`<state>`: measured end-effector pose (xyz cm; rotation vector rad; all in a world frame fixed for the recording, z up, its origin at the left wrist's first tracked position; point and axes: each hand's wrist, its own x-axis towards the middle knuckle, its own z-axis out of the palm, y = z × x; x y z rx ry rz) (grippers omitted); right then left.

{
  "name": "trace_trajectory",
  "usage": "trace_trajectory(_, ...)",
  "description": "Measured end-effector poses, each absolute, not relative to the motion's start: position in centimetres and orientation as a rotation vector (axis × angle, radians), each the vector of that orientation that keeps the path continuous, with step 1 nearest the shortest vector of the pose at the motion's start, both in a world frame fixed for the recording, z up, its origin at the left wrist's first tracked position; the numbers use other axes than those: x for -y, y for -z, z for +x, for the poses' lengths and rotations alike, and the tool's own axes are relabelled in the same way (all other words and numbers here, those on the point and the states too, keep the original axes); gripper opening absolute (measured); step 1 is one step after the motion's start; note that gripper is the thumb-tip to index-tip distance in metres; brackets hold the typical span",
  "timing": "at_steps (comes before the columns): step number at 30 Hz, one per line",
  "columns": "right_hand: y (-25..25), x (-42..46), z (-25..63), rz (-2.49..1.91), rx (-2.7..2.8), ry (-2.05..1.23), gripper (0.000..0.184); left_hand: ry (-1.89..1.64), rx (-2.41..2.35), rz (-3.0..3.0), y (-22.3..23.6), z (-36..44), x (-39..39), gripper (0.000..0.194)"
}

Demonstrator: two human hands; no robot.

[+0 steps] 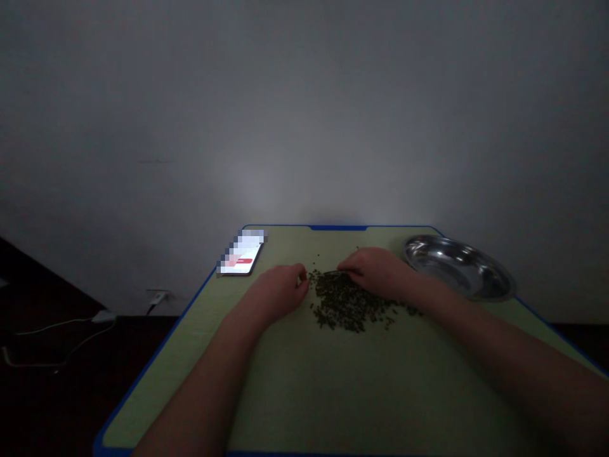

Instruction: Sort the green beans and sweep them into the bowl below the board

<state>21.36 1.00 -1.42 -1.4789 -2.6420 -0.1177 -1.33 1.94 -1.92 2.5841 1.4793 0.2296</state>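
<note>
A loose spread of small dark grains or seeds [349,308] lies on the pale green tabletop. At its left edge is my left hand [280,292], with thumb and forefinger curled together in a pinch; whatever may be between them is too small to tell. My right hand [375,271] is closed over the far side of the spread. From its fingers a thin, dark, shiny tool [333,273] points left, low over the grains. Most of that tool is hidden by the hand, so its kind is unclear.
To the right, partly behind my right forearm, stands a shiny metal basin [454,257]. A phone [242,254] with a lit screen lies at the table's far left. The table [304,393] has a blue edge and a wall [304,127] behind it. A plug and cables [104,316] are at left.
</note>
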Motion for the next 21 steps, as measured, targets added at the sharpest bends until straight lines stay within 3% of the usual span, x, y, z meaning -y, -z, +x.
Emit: trace_trajectory(21, 1.8, 5.8, 23.8, -1.165, 2.645, 0.236, 0.029, -0.292, -1.540, 2.572, 2.0, -1.4, -2.1, 0.026)
